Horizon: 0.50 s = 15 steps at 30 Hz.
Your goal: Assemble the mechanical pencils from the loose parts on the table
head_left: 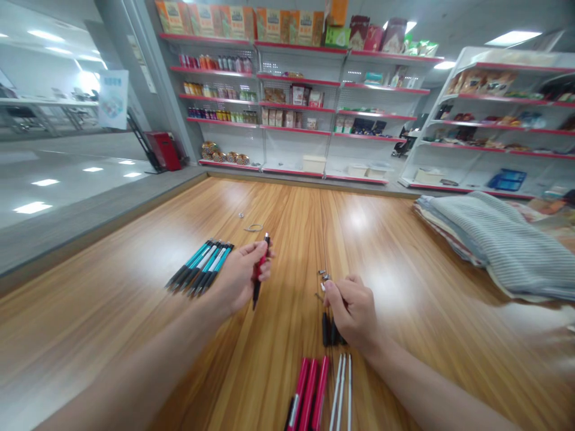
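Pen (257, 281) with a red and black body sits in the left hand (240, 275), near the middle of the frame, pinched between thumb and curled fingers with its silver end up and its dark tip pointing down. The right hand (357, 305), right of centre, has its fingers curled in and its thumb beside some small metal parts (321, 272) on the wooden table (265, 371); whether it grips one cannot be told, though a white bit shows at the thumb tip. For fingering such small pieces, a light touch with thumb and forefinger seems best, singling out one at a time so that the others do not roll. The pen is better held steady and clear of the row of blue pens (202, 267) left of centre. Care would also help around the black sleeves (326, 329) just below the right hand, partly hidden by it, and around the red tubes (309, 392) and thin white sticks (341, 389) at the bottom of the frame, where a dragging wrist could knock them out of line.
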Motion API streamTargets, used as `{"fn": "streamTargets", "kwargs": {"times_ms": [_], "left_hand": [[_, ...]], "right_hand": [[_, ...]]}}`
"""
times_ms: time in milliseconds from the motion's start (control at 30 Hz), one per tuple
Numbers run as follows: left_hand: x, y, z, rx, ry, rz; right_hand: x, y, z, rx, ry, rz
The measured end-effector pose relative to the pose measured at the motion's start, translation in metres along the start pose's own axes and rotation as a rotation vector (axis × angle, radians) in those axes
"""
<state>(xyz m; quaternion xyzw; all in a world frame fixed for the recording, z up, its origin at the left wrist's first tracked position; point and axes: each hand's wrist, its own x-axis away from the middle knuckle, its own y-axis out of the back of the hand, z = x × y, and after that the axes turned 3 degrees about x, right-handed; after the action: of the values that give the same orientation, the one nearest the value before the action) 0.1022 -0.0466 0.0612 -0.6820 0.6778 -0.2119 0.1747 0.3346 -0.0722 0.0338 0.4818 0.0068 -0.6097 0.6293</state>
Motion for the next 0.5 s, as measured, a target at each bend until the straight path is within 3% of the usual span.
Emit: {"fn": "streamTargets", "kwargs": {"times_ms": [100, 200, 233, 367, 500], "left_hand": [[-0.013, 0.027, -0.042, -0.276, -0.132, -0.155], [-0.022, 0.069, -0.077, -0.755, -0.272, -0.482], [-0.025, 0.085, -0.085, -0.912, -0.279, -0.54], [-0.034, 0.148, -0.092, -1.44, -0.231, -0.68], [-0.037, 0.183, -0.085, -1.703, -0.051, -0.679]], "right_hand": [[0.0, 0.0, -0.001, -0.011, 0.0, -0.008], [0.0, 0.0, -0.001, -0.011, -0.012, -0.006], [0.0, 0.0, -0.001, -0.009, -0.012, -0.004], [0.0, -0.001, -0.003, -0.003, 0.002, -0.006], [-0.001, 0.0, -0.005, -0.003, 0.007, -0.007]]}}
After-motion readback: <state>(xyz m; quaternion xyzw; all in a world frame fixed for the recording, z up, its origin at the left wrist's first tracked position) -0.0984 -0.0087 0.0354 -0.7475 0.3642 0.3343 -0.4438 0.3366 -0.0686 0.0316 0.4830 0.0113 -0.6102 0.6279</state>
